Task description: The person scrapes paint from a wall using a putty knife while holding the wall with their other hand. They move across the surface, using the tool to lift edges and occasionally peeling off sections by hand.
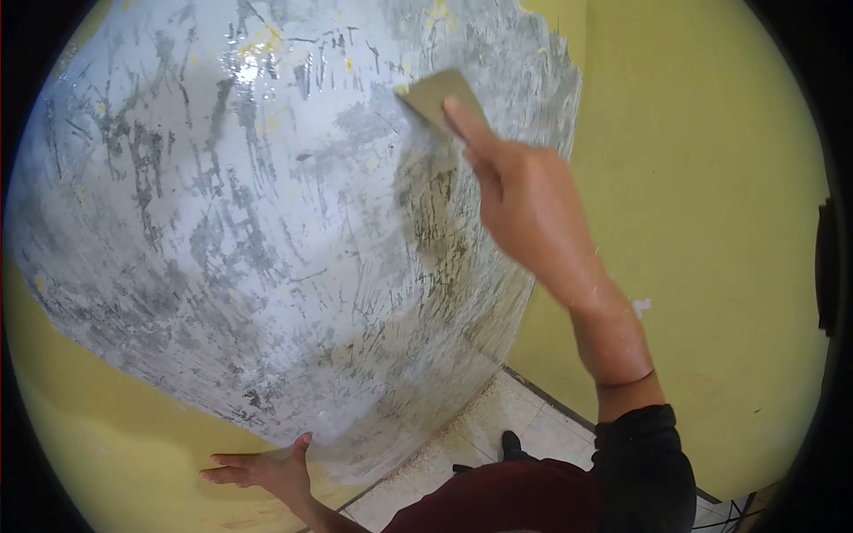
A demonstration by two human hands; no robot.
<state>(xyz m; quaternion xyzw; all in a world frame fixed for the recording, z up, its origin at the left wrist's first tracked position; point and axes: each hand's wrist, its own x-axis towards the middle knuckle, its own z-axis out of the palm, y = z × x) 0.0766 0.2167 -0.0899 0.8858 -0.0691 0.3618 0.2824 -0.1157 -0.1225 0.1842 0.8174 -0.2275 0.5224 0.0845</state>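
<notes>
My right hand (524,191) is wrapped round a putty knife (442,96), with the index finger stretched along its flat blade. The blade's edge lies against or very close to a scraped wall patch (311,204), which is whitish grey with dark streaks and yellow flecks. The handle is hidden in my fist. Lower down, my left hand (271,473) has its fingers spread and appears to rest on the yellow wall just below the patch's edge. Nothing is in it.
Yellow painted wall (702,204) meets the patch at a corner on the right. Below, a tiled floor (480,431) carries pale crumbs along the wall's foot, near my dark shoe (512,446). Dark cables (736,515) show at the bottom right. A dark object (826,266) is at the right edge.
</notes>
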